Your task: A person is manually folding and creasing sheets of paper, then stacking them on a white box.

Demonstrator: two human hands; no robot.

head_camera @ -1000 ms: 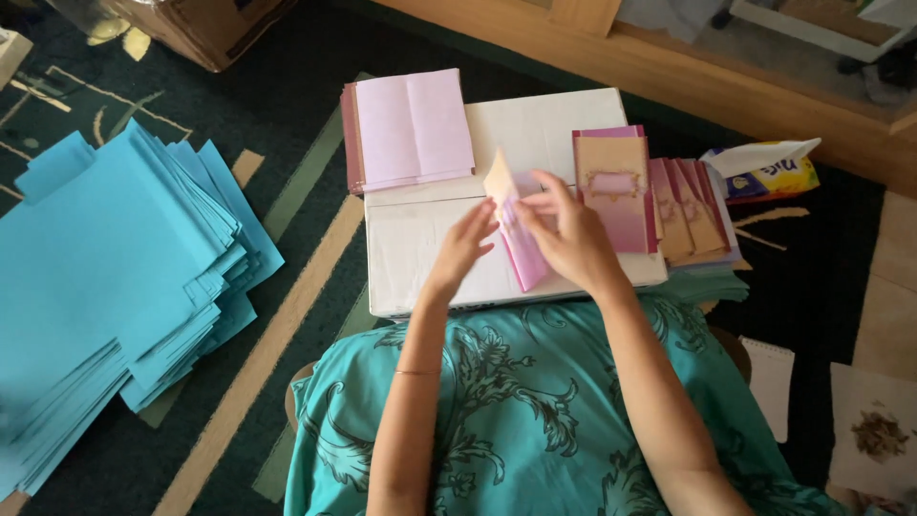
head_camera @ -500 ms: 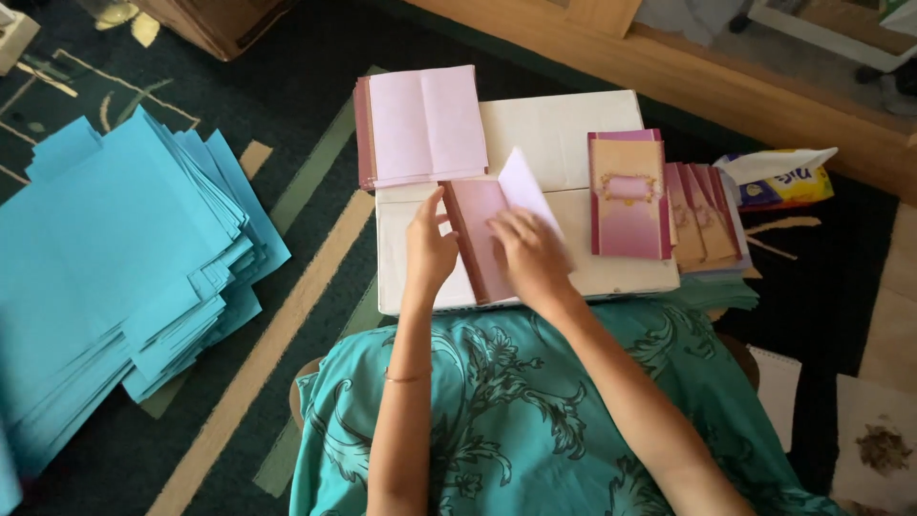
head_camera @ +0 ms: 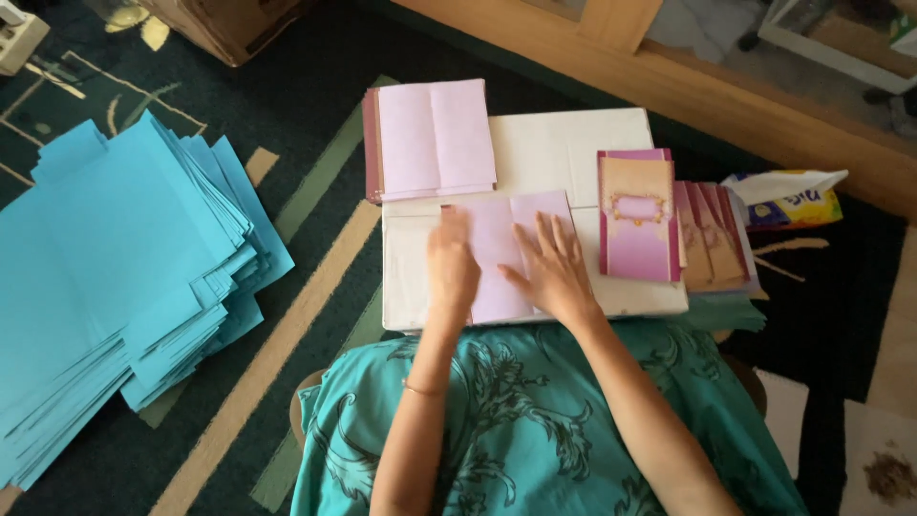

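- Head view: the dark green patterned carpet (head_camera: 315,86) fills the floor around you, with tan stripes running diagonally across it.
- To your far left, a big fanned heap of light blue paper sheets (head_camera: 115,268) lies on the carpet, well apart from your hands.
- Your lap, in teal fabric with a darker leaf pattern (head_camera: 516,420), fills the near middle.
- Just beyond your lap sits the flat white cardboard box (head_camera: 564,153), serving as your work surface.
- At the far left corner of the box rests a stack of opened pale pink cards (head_camera: 430,139), partly overhanging the edge.
- On the box's right part lies a pile of closed pink cards with cream and gold decorated fronts (head_camera: 638,215); more of the same fan out to the right of it.
- The opened pale pink folded card (head_camera: 506,239) lies flat on the near middle of the box, right in front of you.
- Your right hand (head_camera: 549,272) lies flat on the card's right half, fingers spread apart, gripping nothing.
- Your left hand (head_camera: 451,268) presses palm-down on the card's left half, fingers together, also not closed around anything.
- A yellow and white plastic packet (head_camera: 788,196) lies far right on the carpet.
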